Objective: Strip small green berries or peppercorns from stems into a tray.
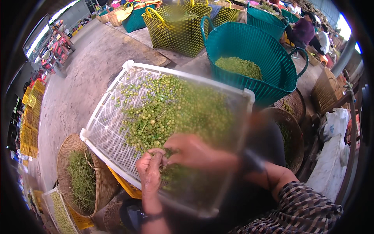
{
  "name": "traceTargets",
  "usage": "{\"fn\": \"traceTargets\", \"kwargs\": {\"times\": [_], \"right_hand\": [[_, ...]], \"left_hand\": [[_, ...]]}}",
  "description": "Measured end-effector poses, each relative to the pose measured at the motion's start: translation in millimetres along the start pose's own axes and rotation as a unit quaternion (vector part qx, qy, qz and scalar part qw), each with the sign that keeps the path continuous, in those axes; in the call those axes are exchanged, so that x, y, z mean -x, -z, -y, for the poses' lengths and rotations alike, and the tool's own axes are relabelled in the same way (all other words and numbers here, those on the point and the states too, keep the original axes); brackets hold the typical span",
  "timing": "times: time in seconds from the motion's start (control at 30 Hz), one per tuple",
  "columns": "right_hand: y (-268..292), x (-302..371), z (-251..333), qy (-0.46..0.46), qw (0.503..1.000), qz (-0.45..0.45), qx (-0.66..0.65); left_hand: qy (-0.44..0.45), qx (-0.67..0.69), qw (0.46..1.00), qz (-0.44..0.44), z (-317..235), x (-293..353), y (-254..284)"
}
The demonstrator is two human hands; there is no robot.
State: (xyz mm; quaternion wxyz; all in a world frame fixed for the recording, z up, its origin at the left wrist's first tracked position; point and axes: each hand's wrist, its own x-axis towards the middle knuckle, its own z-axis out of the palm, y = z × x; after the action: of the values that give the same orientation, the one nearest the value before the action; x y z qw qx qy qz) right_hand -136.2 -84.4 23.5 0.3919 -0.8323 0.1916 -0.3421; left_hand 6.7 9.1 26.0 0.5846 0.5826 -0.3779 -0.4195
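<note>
A white plastic mesh tray (105, 128) lies tilted in front of me, heaped with small green berries on thin stems (175, 109). My left hand (150, 167) rests at the tray's near edge, fingers pinched on a sprig of stems and berries. My right hand (194, 152) is blurred beside it, over the pile's near part, fingers curled into the same clump. Whether it holds anything I cannot make out.
A teal woven basket (253, 43) with loose green berries stands behind the tray. A wicker basket (74, 175) of bare green stems sits at lower left. Dark wicker baskets (292, 132) are at right, yellow-black baskets (175, 27) farther back, seated people at top right.
</note>
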Motion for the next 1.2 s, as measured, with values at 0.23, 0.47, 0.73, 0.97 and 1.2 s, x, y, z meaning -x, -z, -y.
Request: {"fn": "traceTargets", "kwargs": {"times": [0.23, 0.47, 0.73, 0.97, 1.2], "right_hand": [[-14, 6, -12, -0.078, 0.990, 0.029, -0.113], [4, 9, -17, -0.325, 0.858, -0.149, -0.370], [-15, 13, -23, -0.304, 0.886, 0.037, -0.347], [-16, 17, -18, -0.306, 0.885, -0.004, -0.352], [-14, 14, -14, -0.238, 0.901, 0.013, -0.362]], "left_hand": [[0.035, 0.039, 0.998, -0.038, 6, -2, -5], [0.041, 0.185, 0.979, -0.071, 28, -7, 12], [0.048, 0.165, 0.983, -0.058, 29, -4, 0], [0.072, 0.158, 0.982, -0.075, 27, -9, 4], [0.026, 0.052, 0.998, -0.016, 23, -8, -2]]}}
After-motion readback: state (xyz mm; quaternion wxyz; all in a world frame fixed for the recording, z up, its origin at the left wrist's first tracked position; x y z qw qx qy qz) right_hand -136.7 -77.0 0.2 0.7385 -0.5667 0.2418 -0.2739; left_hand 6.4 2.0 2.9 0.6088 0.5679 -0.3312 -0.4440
